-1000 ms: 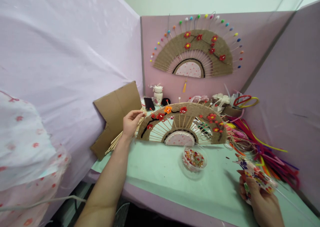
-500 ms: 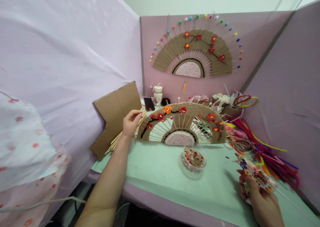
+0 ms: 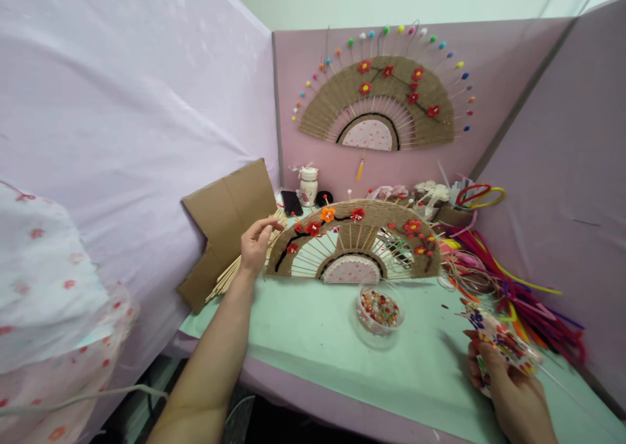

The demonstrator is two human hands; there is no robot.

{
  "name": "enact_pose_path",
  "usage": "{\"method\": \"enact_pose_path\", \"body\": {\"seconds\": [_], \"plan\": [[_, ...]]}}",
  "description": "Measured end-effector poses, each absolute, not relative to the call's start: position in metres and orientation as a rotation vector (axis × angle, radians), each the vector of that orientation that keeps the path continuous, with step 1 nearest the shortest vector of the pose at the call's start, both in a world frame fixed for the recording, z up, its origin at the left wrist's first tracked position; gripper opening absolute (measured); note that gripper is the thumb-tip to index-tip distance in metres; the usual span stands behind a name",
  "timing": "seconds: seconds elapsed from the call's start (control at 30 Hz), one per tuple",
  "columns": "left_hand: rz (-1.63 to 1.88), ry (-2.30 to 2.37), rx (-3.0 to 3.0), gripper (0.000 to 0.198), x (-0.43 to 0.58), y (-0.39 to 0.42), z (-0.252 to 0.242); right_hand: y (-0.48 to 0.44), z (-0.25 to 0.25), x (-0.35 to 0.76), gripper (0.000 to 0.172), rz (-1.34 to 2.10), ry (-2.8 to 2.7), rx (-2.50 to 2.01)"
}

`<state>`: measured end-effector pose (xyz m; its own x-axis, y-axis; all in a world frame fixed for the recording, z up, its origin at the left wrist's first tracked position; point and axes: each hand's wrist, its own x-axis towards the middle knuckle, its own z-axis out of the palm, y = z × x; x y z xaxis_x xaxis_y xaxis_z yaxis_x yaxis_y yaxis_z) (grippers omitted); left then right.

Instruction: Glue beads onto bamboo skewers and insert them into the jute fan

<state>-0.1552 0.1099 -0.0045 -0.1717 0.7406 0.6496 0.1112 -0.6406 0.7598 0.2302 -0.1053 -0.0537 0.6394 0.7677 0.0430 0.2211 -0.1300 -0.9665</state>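
A half-round fan of jute cord and wooden sticks (image 3: 359, 238), trimmed with red and orange flowers, stands on the green table (image 3: 313, 333). My left hand (image 3: 255, 243) pinches a wooden stick at the fan's left end, beside a bundle of sticks (image 3: 229, 276). Near the table's front right, my right hand (image 3: 508, 392) is closed on a small clear container of coloured beads (image 3: 501, 343). A clear round dish of beads (image 3: 379, 308) sits just in front of the fan.
A finished fan (image 3: 386, 98) hangs on the pink back wall. Brown cardboard (image 3: 227, 219) leans at the left. Coloured pipe cleaners (image 3: 518, 287), a small jar (image 3: 308, 184) and craft clutter fill the back and right. Pink partitions enclose the table.
My left hand's fingers have shifted slightly on the stick at the fan's left end. The right hand has barely moved.
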Motion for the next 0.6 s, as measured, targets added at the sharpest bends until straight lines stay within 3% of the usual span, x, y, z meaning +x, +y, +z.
{"method": "enact_pose_path", "body": {"seconds": [0.6], "plan": [[1.964,1.084,1.640,0.028,-0.141,0.109,-0.014,-0.107,-0.059,0.237,0.079,0.576,-0.842,-1.696]]}}
